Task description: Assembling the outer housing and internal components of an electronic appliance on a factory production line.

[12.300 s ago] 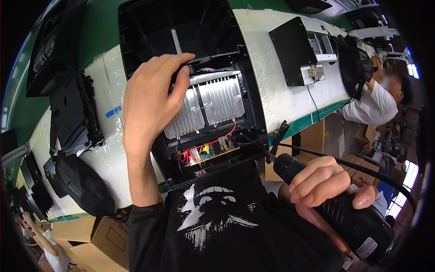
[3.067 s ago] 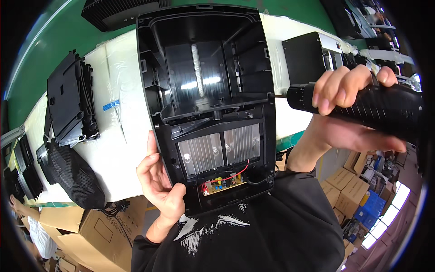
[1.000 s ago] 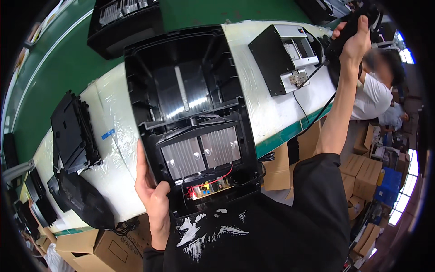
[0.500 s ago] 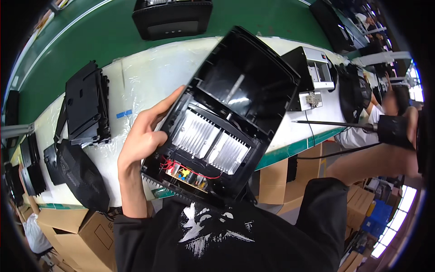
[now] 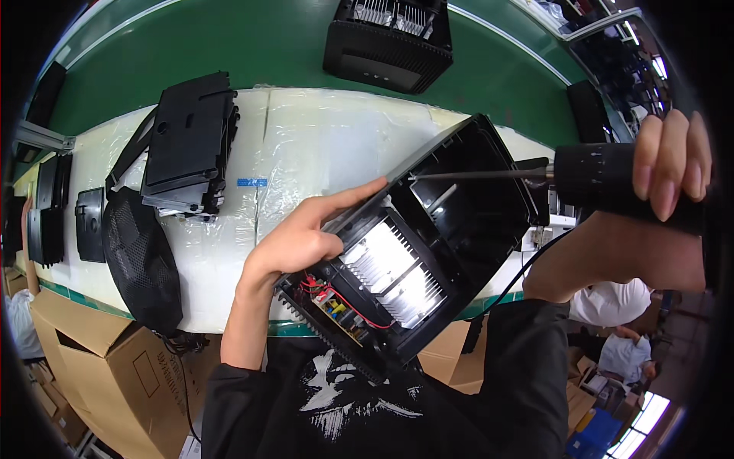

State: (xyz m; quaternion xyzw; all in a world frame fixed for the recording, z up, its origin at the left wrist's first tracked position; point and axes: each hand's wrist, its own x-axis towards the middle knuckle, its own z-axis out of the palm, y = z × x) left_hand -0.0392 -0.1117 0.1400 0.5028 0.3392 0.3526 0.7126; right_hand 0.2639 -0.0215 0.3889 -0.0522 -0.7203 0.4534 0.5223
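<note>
An open black plastic housing (image 5: 489,229) is tilted in front of my chest. Finned metal heat sinks (image 5: 394,271) and a small circuit board (image 5: 345,315) with red wires sit inside. My left hand (image 5: 302,237) grips its left wall, index finger stretched along the rim and thumb over the inner edge. At the right, my right hand (image 5: 661,180) is wrapped around a black electric screwdriver (image 5: 592,172). Its long bit (image 5: 482,176) points left across the housing, the tip at the left rim near my index fingertip; whether it touches a screw I cannot tell.
Stacked black panels (image 5: 187,141) and a black mesh piece (image 5: 141,256) lie left on the plastic-covered white bench (image 5: 306,138). Another black housing (image 5: 390,57) stands on the green surface beyond. Cardboard boxes (image 5: 115,367) are below left. Other people are at both sides.
The screwdriver has come up and left, from beside the housing to its rim. The housing appears lower, further right and more tilted; my left hand keeps hold of it. The whole view has shifted.
</note>
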